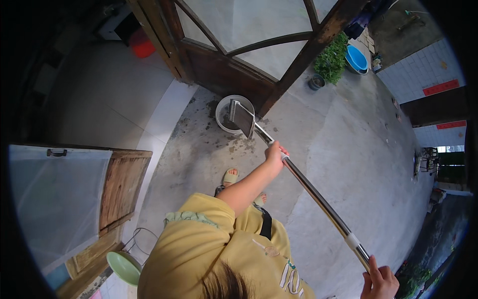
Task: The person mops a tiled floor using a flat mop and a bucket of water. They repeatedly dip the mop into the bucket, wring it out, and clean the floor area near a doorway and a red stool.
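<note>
My left hand (275,154) grips the upper part of a long shiny metal pole (318,199). The pole's lower end is held by my right hand (381,281) at the bottom right. At the far end of the pole, a flat grey mop head (242,118) hangs tilted over a white bucket (224,122). The bucket stands on the stained concrete floor just in front of a wooden door. My yellow shirt (219,249) fills the lower middle, and a sandalled foot (230,176) shows beneath my arm.
A dark wooden door with glass panes (259,45) stands behind the bucket. A framed mesh screen (59,199) leans at the left, with a green bowl (124,266) below it. A leafy plant (331,59), a small pot (315,81) and a blue basin (356,59) sit at the upper right.
</note>
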A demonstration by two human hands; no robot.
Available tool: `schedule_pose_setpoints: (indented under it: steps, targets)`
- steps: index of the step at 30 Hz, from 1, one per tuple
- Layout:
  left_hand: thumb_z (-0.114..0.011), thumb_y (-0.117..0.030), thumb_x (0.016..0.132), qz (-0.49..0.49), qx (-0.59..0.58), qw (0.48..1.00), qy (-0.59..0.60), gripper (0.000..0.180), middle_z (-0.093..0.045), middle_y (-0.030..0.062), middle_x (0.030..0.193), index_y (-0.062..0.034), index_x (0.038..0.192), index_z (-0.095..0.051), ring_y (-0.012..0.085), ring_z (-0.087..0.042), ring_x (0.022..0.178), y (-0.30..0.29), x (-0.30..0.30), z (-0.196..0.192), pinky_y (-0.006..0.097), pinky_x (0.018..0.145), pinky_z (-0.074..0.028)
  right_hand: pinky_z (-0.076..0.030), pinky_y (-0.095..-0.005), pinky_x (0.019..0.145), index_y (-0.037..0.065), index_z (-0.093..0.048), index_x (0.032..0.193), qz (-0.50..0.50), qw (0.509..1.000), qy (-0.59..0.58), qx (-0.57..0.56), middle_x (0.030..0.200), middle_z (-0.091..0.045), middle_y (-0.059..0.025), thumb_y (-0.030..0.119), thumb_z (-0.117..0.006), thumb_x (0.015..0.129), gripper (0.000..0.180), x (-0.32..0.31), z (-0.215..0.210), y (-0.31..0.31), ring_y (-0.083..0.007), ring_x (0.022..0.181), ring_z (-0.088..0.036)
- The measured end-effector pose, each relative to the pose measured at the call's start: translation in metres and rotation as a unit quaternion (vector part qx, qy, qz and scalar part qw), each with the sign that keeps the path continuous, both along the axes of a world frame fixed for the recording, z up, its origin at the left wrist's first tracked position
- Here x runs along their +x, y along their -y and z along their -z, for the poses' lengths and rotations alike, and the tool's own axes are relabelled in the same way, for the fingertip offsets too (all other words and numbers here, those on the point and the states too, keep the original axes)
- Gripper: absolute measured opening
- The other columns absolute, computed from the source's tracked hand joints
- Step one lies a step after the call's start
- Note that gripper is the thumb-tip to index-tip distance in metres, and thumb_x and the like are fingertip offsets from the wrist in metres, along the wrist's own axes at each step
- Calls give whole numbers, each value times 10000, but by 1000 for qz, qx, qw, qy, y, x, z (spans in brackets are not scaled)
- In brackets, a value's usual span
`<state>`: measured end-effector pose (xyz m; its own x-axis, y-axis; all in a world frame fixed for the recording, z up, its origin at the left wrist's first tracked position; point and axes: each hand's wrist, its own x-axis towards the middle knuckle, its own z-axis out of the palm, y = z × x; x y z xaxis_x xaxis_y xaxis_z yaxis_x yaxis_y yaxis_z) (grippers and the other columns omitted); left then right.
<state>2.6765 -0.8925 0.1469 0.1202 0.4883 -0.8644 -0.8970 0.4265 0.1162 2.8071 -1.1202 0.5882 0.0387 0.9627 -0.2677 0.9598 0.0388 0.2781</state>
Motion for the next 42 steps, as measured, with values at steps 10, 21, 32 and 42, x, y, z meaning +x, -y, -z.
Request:
schedule_pose_setpoints:
  steps: [10, 21, 32, 42]
  targets:
    - [-488, -101, 848, 46, 15, 996, 73, 122, -439, 73, 731, -34, 836, -387, 171, -471, 575, 66, 45, -105, 383, 540, -475, -399, -361, 517, 119, -598, 1144, 5, 997, -70, -5, 632, -491, -81, 98, -685, 715, 439, -1, 77, -37, -258, 560, -514]
    - [-504, -191, 867, -56, 11, 996, 62, 263, -385, 16, 563, -86, 669, -368, 140, -406, 473, -46, -8, 59, 275, 431, -401, -411, -349, 504, 220, -623, 1126, -7, 1000, 18, 17, 702, -523, -55, 152, -643, 765, 367, 5, -38, -1, -236, 567, -510]
    - [-511, -166, 832, -104, 13, 990, 93, 215, -396, -5, 574, -99, 684, -369, 95, -385, 467, -17, -32, 46, 230, 415, -375, -415, -348, 511, 211, -636, 1112, -50, 995, 69, 57, 702, -516, -45, 161, -638, 748, 367, -2, -31, 1, -226, 575, -507]
    - [-522, -165, 855, -136, 36, 986, 91, 236, -391, 1, 576, -96, 679, -379, 101, -388, 476, -28, -41, 34, 218, 405, -366, -422, -347, 511, 206, -642, 1101, -70, 991, 83, 81, 721, -531, -35, 157, -598, 799, 310, -19, -24, 4, -217, 569, -510]
